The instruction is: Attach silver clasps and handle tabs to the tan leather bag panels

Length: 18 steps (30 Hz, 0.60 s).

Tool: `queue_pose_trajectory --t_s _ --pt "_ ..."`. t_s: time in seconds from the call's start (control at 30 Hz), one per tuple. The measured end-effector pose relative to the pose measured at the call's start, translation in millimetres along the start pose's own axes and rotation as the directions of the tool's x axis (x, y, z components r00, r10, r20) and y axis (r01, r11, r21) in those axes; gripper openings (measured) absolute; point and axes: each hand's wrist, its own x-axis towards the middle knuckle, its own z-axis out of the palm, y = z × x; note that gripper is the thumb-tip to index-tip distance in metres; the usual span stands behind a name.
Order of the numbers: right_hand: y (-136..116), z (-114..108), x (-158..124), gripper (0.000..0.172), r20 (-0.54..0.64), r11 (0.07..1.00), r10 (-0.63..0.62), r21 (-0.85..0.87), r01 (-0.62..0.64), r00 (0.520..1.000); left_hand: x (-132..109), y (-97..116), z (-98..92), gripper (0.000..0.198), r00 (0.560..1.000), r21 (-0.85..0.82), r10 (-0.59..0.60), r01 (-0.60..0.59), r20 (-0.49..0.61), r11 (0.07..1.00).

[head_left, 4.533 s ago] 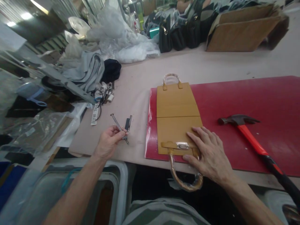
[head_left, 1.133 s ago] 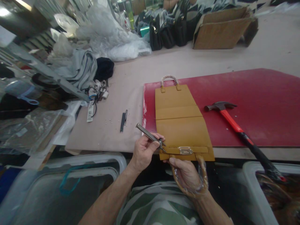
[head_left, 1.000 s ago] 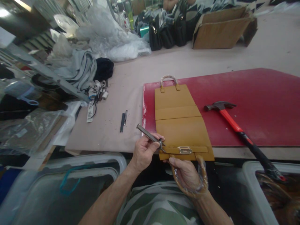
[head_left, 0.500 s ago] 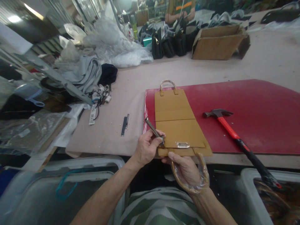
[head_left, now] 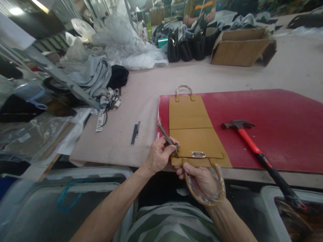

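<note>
- the mustard panel [head_left: 193,136] is lying lengthwise over the left end of the red board [head_left: 267,107], a crease crossing its middle; a metal clasp [head_left: 198,154] is sitting close to its near edge;
- the left hand [head_left: 160,154] is holding a metal tool [head_left: 165,134] at the panel's near left corner; its fingers are clamping on the tool, which is leaning with its upper end to the left; whether the lower tip is touching the panel, one cannot tell;
- the right hand [head_left: 202,179] is reaching through the wrapped near handle [head_left: 223,183], just in front of the panel; its thumb is resting on the panel's near edge and its fingers are curling beneath, so they are clamping on that edge;
- the far handle [head_left: 183,86] is standing out from the panel's far edge;
- to the right of the panel, a hammer [head_left: 253,144] is lying on the red board, its black grip extending past the near edge;
- to the left of the panel, a dark strip [head_left: 134,134] and a slim metal rod [head_left: 138,129] are lying side by side on the table [head_left: 143,87];
- well beyond the panel, black bags [head_left: 185,48] are standing beside a cardboard box [head_left: 239,50]; a co-worker [head_left: 199,10] is showing behind the bags;
- beyond the panel and to its left, clear plastic [head_left: 133,48] is piling up beside grey cloth [head_left: 97,72].
</note>
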Motion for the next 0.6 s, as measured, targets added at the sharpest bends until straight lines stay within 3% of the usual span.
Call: queue_pose_trajectory --t_s 0.3,0.6 --pt "-4 2 1 0.036 -0.01 0.999 0.031 -0.01 -0.031 0.999 -1 4 0.8 0.01 0.998 0.052 0.05 -0.051 0.032 0.997" --pt "-12 8 14 0.037 -0.056 1.0 0.027 -0.011 -0.027 0.998 15 -2 -2.3 0.014 0.995 0.155 0.09 -0.097 0.051 0.983"
